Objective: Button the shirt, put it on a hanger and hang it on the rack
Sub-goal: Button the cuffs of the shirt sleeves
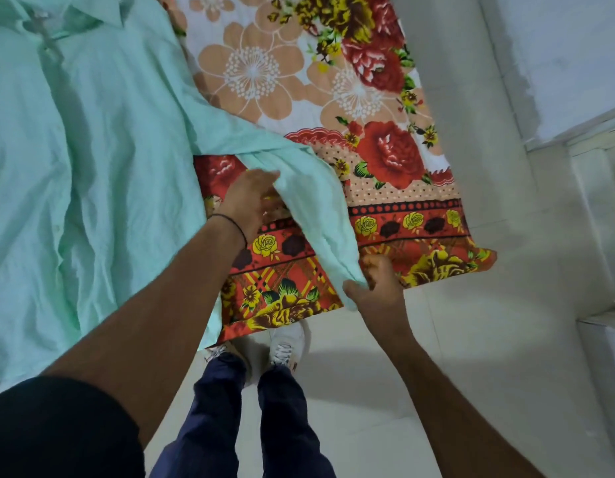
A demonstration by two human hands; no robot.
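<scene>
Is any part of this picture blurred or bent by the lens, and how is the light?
Head view: the left hand is smeared by motion; the right hand, pinching the mint-green fabric shirt's sleeve, is sharper. Head view: the wide lens curves the floral bedsheet's edges; light is dim and soft, without glare.

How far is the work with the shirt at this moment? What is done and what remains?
Done: the shirt lies flat on the flowered bedsheet, and its front looks closed near the collar; the lower buttons are unclear. In hand: the right hand pinches the sleeve end while the left hand touches it. Left: hanger and rack, neither in view.
</scene>
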